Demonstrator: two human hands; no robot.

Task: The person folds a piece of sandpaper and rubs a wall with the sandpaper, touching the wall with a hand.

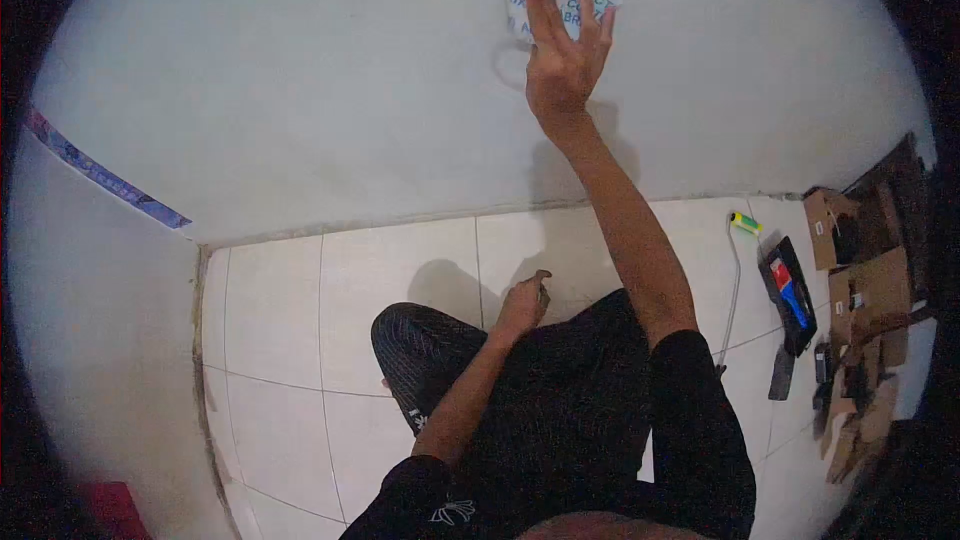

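Note:
My right hand (565,70) is raised against the pale wall, its fingers spread flat over a sheet of white paper (519,12) with blue printed letters. The sheet lies against the wall under my fingertips, and its lower edge is partly hidden by the hand. Low in front of my lap is my left hand (524,304), its fingers curled. Whatever may be inside the left hand is too small to make out.
On the tiled floor (270,310) at the right lie a paint roller (745,224), a black tray (800,325) with a red and blue label, and cardboard boxes (870,290). A patterned strip (105,178) is on the left wall. My crossed legs are below.

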